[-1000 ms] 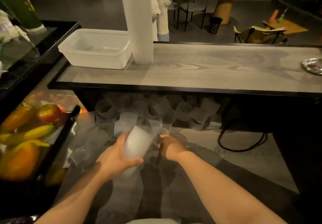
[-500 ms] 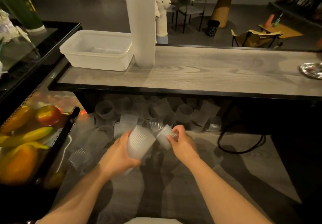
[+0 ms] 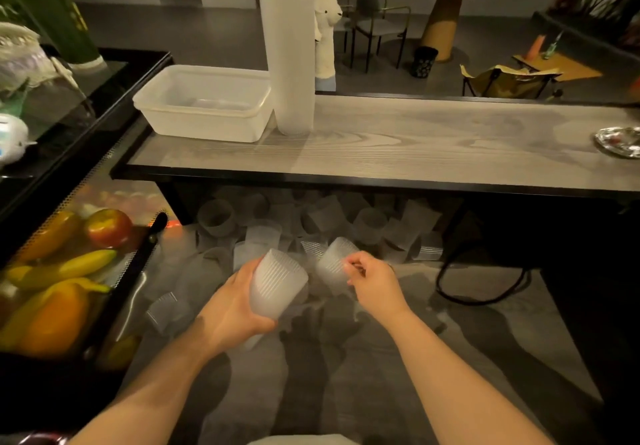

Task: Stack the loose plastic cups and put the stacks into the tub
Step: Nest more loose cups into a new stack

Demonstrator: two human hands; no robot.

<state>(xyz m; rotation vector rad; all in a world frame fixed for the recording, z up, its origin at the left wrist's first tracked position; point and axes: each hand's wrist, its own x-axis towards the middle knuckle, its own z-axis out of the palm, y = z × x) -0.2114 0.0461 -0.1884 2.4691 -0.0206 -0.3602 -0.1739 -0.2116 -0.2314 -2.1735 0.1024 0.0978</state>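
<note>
Head view: I see my left hand point(image 3: 231, 309) wrapped around a short stack of ribbed cups point(image 3: 275, 285), forearm reaching in from below, the stack tilted with its mouth toward the right. My right hand point(image 3: 372, 285) pinches a single cup point(image 3: 332, 264) by its rim, just beside the stack (not touching, as far as I can tell). Loose cups point(image 3: 311, 222) lie on the floor under the counter point(image 3: 415, 146); the tub point(image 3: 204, 105) sits on it, beside a tall cup stack point(image 3: 287, 46).
</note>
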